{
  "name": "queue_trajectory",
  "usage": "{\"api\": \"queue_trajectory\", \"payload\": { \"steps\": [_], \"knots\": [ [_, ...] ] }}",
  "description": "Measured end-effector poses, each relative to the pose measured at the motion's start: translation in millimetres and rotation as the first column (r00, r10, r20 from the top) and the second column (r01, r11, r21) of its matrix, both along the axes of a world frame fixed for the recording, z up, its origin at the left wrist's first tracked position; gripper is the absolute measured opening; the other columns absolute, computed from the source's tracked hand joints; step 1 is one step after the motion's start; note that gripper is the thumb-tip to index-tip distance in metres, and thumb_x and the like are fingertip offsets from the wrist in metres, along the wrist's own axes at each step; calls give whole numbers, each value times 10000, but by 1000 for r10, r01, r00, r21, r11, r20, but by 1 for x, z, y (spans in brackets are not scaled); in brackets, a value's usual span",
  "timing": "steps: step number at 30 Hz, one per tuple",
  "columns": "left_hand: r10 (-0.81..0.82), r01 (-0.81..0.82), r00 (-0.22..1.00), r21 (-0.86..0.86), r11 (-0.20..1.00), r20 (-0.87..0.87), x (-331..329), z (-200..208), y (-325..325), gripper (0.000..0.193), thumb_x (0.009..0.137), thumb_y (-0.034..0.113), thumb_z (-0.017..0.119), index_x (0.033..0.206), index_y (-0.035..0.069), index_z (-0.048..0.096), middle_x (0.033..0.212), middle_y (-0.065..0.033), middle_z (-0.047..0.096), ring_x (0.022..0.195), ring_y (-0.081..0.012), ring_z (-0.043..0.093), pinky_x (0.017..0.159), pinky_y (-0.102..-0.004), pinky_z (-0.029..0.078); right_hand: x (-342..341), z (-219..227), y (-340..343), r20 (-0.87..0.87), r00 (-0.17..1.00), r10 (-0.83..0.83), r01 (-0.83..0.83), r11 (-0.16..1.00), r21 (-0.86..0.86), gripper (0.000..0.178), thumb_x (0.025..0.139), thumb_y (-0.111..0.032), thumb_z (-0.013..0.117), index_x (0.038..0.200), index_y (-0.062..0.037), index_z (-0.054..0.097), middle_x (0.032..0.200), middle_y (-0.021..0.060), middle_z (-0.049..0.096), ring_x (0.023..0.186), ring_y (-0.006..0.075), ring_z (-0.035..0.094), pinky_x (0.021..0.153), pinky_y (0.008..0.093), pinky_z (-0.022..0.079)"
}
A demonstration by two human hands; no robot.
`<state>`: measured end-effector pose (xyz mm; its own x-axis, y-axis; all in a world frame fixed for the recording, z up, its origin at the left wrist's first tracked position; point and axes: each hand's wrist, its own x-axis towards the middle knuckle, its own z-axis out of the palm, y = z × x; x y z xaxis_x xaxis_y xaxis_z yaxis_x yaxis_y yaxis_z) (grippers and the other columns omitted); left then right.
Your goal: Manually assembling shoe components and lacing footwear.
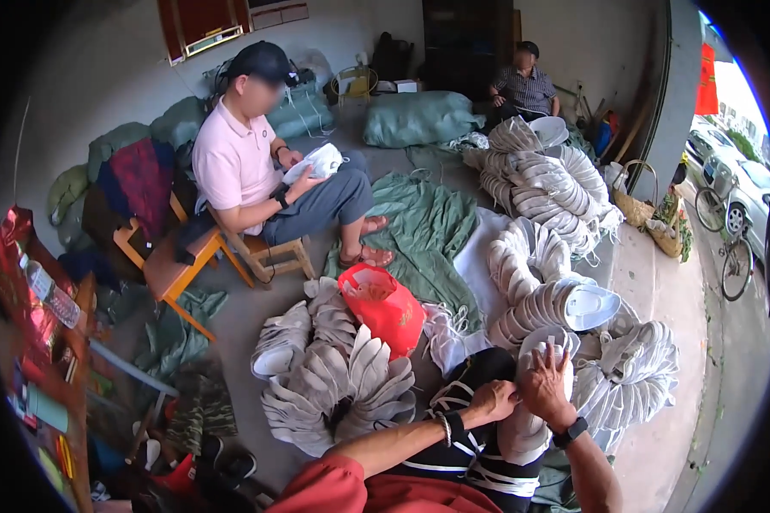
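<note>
A pale grey-white shoe upper [523,442] lies lengthwise over my right thigh. My right hand [546,385] rests on top of it, its fingers spread and bent over the upper and holding it. My left hand [494,401] is closed in a pinch against the upper's left edge; whatever sits between the fingertips is too small to make out. White laces or strips [441,462] lie across my dark trousers. Just beyond my hands, a curved row of nested shoe uppers [535,309] ends in a white one. Another ring of uppers [629,376] lies to the right.
Left of my knees are more stacked uppers [316,402] and a red bag [385,303]. A seated person [248,162] handles a white shoe piece [318,162]; another person [526,85] sits far back. Green cloth [419,227] covers some floor, near a wooden chair [184,265]. Baskets [635,208] stand right.
</note>
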<state>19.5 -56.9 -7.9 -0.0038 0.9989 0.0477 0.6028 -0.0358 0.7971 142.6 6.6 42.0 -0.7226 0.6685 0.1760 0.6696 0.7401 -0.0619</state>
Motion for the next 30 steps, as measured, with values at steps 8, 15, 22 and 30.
{"api": "queue_trajectory", "payload": {
  "steps": [8,15,22,30],
  "knots": [
    [20,-17,999,-110,994,28,4,-5,1,230,784,242,528,796,31,619,828,-214,604,802,-386,581,692,-452,472,8,-9,11,-242,938,250,-267,963,-39,158,554,-126,629,657,-7,618,1179,211,463,1164,403,356,941,498,256],
    [84,-87,996,-165,982,-25,9,19,6,247,762,255,566,771,15,625,852,-223,604,836,-386,580,728,-441,472,19,7,5,-276,922,272,-296,954,-49,172,562,-155,687,697,-51,663,1215,193,450,1158,384,374,948,476,284],
    [-83,162,935,208,965,-344,-11,46,19,407,649,116,649,1012,49,478,975,-166,489,927,-344,504,764,-425,432,20,20,17,-91,926,366,-372,926,-58,103,624,-173,624,686,-105,668,1191,152,464,1162,357,362,898,495,314],
    [-373,453,740,6,891,-560,-18,45,45,305,626,158,694,832,62,490,790,-154,568,787,-322,576,680,-420,449,30,2,22,-211,930,300,-329,937,-120,108,600,-198,634,646,-101,641,1152,144,507,1131,323,389,905,451,275]
  ]
}}
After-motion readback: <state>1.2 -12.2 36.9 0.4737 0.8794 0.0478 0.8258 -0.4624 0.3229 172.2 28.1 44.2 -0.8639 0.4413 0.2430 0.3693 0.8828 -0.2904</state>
